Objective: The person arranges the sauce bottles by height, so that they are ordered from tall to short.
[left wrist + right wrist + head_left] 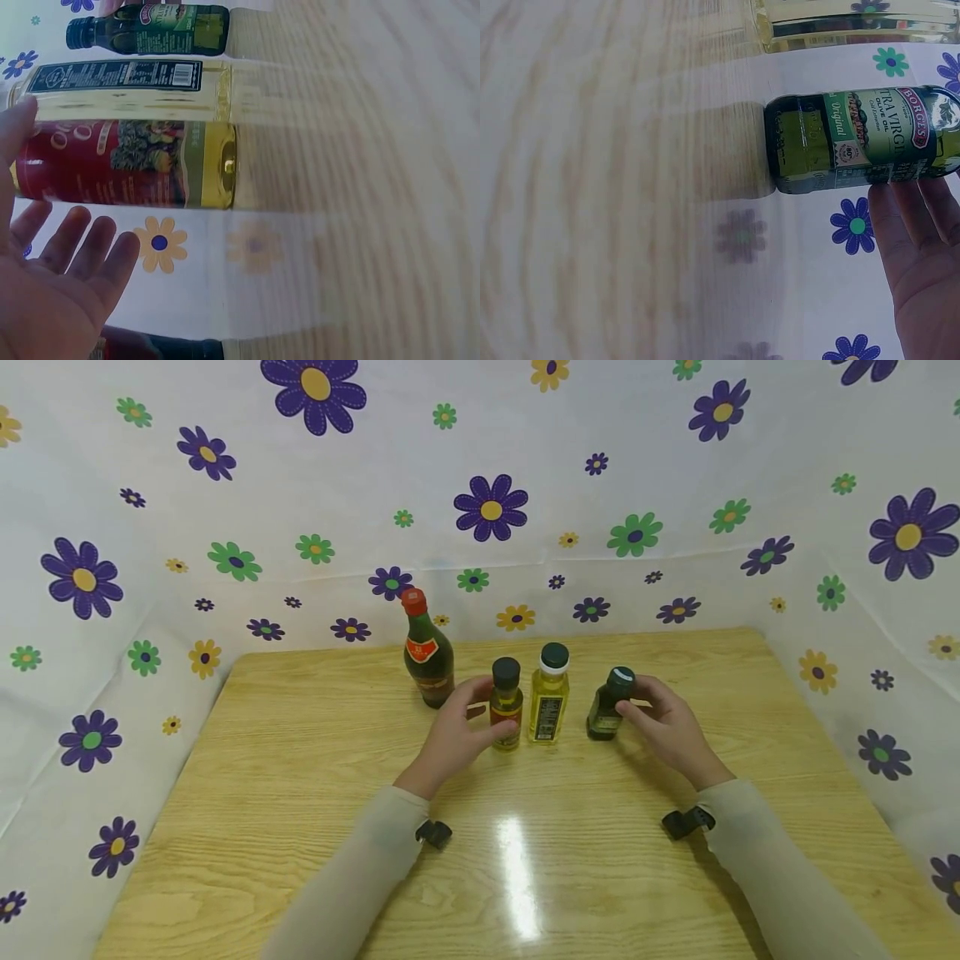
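The table [300, 793] is smooth, pale wood with wavy grain lines, and a bright streak of light shines on it near the person. Two arms in soft beige sleeves reach out over it, each with a small black clip at the wrist.

The left hand [459, 733] is curled around a small bottle [507, 703]. The thumb touches the front of its red label and the fingers bend behind it. This small bottle is round, has a black cap, and holds yellow oil. In the left wrist view the palm is spread wide and the fingers are close to the bottle, with a little gap showing.

The right hand [667, 727] holds a dark green bottle [609, 705]. Its fingers [911, 225] press against the glass side, and the fingertips wrap near the dark cap. The green label has words on it. This bottle leans a little.

Between these two stands a taller bottle [549, 695]. It is clear, full of pale yellow oil, with a dark green cap and a black label. It stands just beside the small bottle and blocks the space between the hands.

Farther back, near the left hand, stands a big dark bottle [426, 650] with a red cap and a red label.

Behind it all hangs a white cloth [600, 460] with purple, green and yellow flowers.
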The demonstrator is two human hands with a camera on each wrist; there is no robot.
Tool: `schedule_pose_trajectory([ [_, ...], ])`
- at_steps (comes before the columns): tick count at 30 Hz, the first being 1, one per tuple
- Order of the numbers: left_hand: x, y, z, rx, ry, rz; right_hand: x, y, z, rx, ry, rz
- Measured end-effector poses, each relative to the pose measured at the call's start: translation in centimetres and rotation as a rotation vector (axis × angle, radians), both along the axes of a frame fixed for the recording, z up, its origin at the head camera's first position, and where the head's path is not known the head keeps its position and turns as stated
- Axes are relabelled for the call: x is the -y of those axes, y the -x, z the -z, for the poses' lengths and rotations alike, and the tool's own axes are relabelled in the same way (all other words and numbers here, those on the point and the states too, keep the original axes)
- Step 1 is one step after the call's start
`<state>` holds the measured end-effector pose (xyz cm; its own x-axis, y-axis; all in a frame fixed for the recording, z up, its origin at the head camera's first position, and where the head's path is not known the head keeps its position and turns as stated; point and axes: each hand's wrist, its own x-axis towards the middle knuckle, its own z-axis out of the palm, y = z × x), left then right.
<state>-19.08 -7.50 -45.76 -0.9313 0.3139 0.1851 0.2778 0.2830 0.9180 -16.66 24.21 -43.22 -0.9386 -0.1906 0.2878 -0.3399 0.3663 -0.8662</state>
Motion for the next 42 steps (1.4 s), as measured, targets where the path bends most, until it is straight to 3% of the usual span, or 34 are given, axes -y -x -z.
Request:
schedule_pose_trajectory([
  [6, -0.6, 0.1, -0.2, 0.0, -0.034, -0.035, 0.1, -0.2, -0.1, 0.002, -0.006, 0.006],
  [13, -0.6, 0.2, 0.0, 0.013, -0.078, 0.003, 0.0, -0.3, -0.1, 0.019, -0.009, 0.006],
  [21, -0.4, 0.4, 0.1, 0.044, -0.074, 0.036, -1.3, 0.6, 2.0, 0.069, -0.033, 0.021],
  [25, -0.3, 0.5, 0.0, 0.051, -0.078, 0.049, -1.6, 0.8, 2.2, 0.073, -0.042, 0.009],
  [35, -0.1, 0.6, 0.0, 0.058, -0.083, 0.042, -1.6, -0.1, -0.4, 0.047, -0.064, -0.015],
  [42, -0.2, 0.4, -0.1, 0.049, -0.083, 0.032, -2.8, 0.9, -1.2, -0.013, 0.006, -0.037],
])
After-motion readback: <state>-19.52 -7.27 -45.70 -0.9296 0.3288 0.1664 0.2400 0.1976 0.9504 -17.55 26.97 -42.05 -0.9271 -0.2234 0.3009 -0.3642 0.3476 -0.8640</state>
